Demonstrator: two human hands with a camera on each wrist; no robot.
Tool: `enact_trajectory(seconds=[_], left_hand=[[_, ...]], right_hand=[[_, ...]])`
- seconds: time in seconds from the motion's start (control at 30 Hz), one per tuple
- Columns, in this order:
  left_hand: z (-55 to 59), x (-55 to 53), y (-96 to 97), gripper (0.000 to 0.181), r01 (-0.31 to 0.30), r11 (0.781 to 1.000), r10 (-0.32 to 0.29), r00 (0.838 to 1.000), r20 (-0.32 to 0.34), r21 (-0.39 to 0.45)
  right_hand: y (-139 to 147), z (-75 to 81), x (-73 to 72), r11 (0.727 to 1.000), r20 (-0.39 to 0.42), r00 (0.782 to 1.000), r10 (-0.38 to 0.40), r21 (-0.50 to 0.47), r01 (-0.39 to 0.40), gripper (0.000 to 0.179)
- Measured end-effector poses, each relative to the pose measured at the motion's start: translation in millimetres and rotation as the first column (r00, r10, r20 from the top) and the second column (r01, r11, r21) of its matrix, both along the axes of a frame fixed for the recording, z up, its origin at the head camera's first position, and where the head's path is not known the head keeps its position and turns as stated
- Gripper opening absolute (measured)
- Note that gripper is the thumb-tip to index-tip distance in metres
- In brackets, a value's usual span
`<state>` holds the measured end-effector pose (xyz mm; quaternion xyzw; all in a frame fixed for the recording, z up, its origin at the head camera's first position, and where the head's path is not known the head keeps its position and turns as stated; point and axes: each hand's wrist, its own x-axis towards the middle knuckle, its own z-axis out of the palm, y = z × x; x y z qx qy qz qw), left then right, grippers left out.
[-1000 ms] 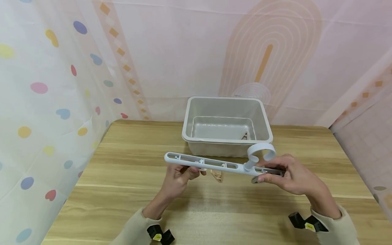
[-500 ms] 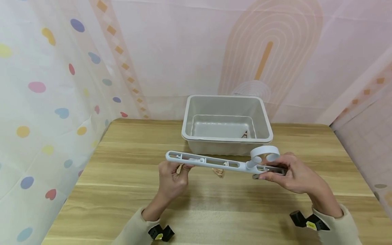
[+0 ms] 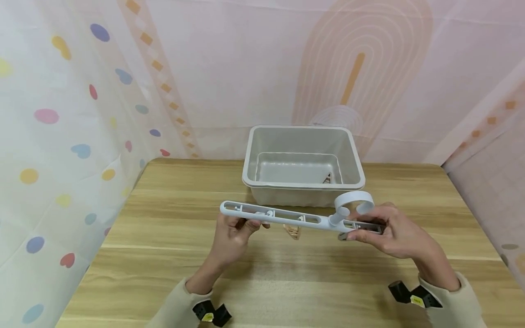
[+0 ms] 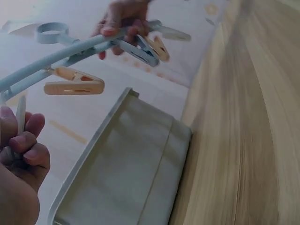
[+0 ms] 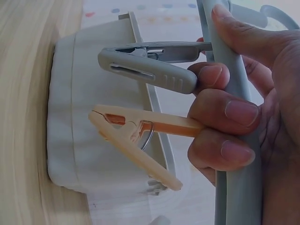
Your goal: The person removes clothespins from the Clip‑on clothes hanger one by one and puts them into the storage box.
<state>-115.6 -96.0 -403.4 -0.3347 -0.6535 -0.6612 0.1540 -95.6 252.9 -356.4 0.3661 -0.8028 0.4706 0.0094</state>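
A pale clip hanger (image 3: 283,217) with a curled hook (image 3: 353,200) is held level above the table, spanning both hands. My right hand (image 3: 395,237) grips its right end, fingers wrapped round the bar in the right wrist view. There, a grey clothespin (image 5: 145,70) and a peach clothespin (image 5: 136,126) hang from the bar by those fingers. At the left end, my left hand (image 3: 229,241) pinches a pale clothespin (image 4: 21,115) just under the bar. Another peach clothespin (image 4: 75,87) hangs midway along the hanger.
Behind the hanger a grey plastic bin (image 3: 303,196) stands on the wooden table (image 3: 172,255). A small brown piece (image 3: 327,178) lies inside it, at the right. Patterned cloth (image 3: 229,68) hangs around the back and sides.
My left hand shifted left along the underside of the hanger, with its fingers and thumb changing position. The right hand keeps its grip; the hanger moved only slightly.
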Motion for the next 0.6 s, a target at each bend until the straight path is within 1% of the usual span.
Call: enact_trajectory(seconds=[0.03, 0.07, 0.1, 0.13, 0.17, 0.2, 0.23, 0.27, 0.3, 0.33, 0.37, 0.43, 0.5, 0.57, 0.6], left_hand=[[1.0, 0.8, -0.3, 0.018, 0.018, 1.000, -0.018, 0.999, 0.030, 0.005], [1.7, 1.4, -0.3, 0.016, 0.020, 1.000, -0.020, 0.999, 0.038, 0.004], [2.3, 1.7, 0.0, 0.014, 0.005, 1.000, -0.004, 1.000, 0.028, -0.004], [3.0, 2.3, 0.3, 0.013, -0.025, 1.000, 0.025, 1.000, 0.006, -0.011], [3.4, 2.6, 0.8, 0.010, -0.073, 0.997, 0.072, 0.997, -0.039, -0.021], [4.2, 2.7, 1.3, 0.007, -0.130, 0.991, 0.127, 0.989, -0.078, -0.024], [5.3, 2.8, 2.0, 0.005, -0.183, 0.983, 0.180, 0.977, -0.113, -0.020], [5.9, 2.7, 2.4, 0.005, -0.242, 0.970, 0.237, 0.959, -0.156, -0.016], [6.9, 2.7, 3.0, 0.008, -0.282, 0.959, 0.276, 0.944, -0.179, -0.008], [7.6, 2.6, 3.5, 0.011, -0.309, 0.951, 0.303, 0.933, -0.192, -0.002], [8.2, 2.4, 4.0, 0.015, -0.323, 0.946, 0.316, 0.929, -0.194, -0.002], [8.8, 1.9, 4.3, 0.017, -0.300, 0.954, 0.294, 0.941, -0.166, -0.015], [9.0, 1.3, 3.3, 0.017, -0.257, 0.965, 0.250, 0.960, -0.125, -0.045], [8.7, 0.7, 1.4, 0.017, -0.209, 0.975, 0.203, 0.976, -0.075, -0.071], [8.4, 0.3, 0.1, 0.016, -0.186, 0.979, 0.182, 0.982, -0.054, -0.081]], right_hand=[[0.1, 0.4, 0.5, 1.000, 0.007, 1.000, -0.005, 0.003, 0.005, 0.033], [0.1, 0.7, 0.9, 1.000, 0.010, 1.000, -0.009, 0.008, 0.009, 0.033], [0.1, 1.2, 1.3, 1.000, 0.024, 1.000, -0.015, 0.013, 0.014, 0.032], [-0.1, 1.3, 1.4, 1.000, 0.019, 1.000, -0.012, 0.015, 0.012, 0.031], [-0.2, 1.7, 1.7, 1.000, 0.022, 1.000, -0.016, 0.016, 0.016, 0.028], [-0.2, 1.8, 1.8, 1.000, 0.023, 1.000, -0.014, 0.012, 0.014, 0.026], [-0.6, 1.6, 1.6, 1.000, 0.021, 1.000, -0.015, 0.010, 0.015, 0.025], [-1.0, 1.0, 1.3, 1.000, 0.008, 1.000, -0.014, 0.008, 0.014, 0.024], [-1.2, 0.3, 0.8, 1.000, -0.006, 1.000, -0.015, 0.006, 0.015, 0.024], [-1.1, -0.7, 0.3, 1.000, -0.030, 0.999, -0.021, 0.006, 0.021, 0.026], [-0.8, -1.7, 0.2, 1.000, -0.052, 0.998, -0.029, 0.009, 0.030, 0.027], [0.1, -4.0, -0.5, 0.999, -0.107, 0.994, -0.039, 0.016, 0.041, 0.032], [1.6, -5.6, -1.0, 0.998, -0.157, 0.986, -0.048, 0.027, 0.053, 0.037], [3.2, -6.0, -0.9, 0.997, -0.182, 0.982, -0.054, 0.042, 0.062, 0.040], [3.9, -5.8, -0.8, 0.997, -0.177, 0.983, -0.052, 0.047, 0.061, 0.040]])
